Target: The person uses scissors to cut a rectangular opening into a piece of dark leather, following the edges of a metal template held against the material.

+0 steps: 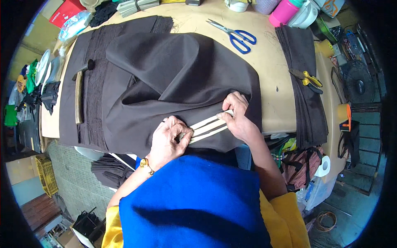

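Note:
A large piece of dark brown cloth (165, 58) lies in loose folds across the table in front of me. At its near edge a pair of pale cream strips (205, 122) runs side by side, with dark cloth showing between them. My left hand (168, 135) is closed on the left end of the strips, thumb and fingers pressed together. At their right end my right hand (239, 115) pinches the strips, its fingers curled over the cloth. The fingers partly hide both ends. Under the loose piece, more dark brown cloth (71, 120) is layered to the left.
A wooden-handled hammer (79, 97) rests on the left cloth. Blue-handled scissors (236, 36) lie on the tan tabletop (269, 89) beyond my hands. To the right, yellow-handled pliers (308, 79) sit on a folded cloth stack (306, 118). A pink bottle (283, 13) stands at the back.

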The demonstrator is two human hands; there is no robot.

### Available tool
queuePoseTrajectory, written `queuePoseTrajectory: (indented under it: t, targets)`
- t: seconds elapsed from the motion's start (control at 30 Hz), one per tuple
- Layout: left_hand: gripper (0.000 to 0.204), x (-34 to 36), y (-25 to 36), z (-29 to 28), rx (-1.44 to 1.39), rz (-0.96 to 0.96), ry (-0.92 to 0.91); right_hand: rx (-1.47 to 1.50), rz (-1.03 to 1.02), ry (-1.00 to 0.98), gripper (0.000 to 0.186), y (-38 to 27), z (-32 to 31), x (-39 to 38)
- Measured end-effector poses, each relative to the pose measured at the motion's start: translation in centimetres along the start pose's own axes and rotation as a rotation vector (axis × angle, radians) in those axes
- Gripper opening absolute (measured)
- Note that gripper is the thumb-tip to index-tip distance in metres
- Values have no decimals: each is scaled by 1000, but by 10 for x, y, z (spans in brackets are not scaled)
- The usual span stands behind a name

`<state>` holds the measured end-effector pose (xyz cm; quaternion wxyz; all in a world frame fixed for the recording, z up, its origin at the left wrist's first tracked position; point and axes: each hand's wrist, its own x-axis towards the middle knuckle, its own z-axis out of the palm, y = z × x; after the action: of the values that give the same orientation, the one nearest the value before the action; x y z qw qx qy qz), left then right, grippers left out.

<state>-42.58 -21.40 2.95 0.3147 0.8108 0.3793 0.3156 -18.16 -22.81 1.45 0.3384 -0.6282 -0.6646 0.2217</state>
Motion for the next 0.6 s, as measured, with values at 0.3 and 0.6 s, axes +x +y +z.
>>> queuePoseTrajectory:
  t: [0.3,0.6]
  targets:
    - [7,2,3,-1,14,-55,-28,-107,36,-32,34,-30,-4,2]
    - [9,1,3,4,0,-44,42,60,-202,-87,25,-60,-14,-7]
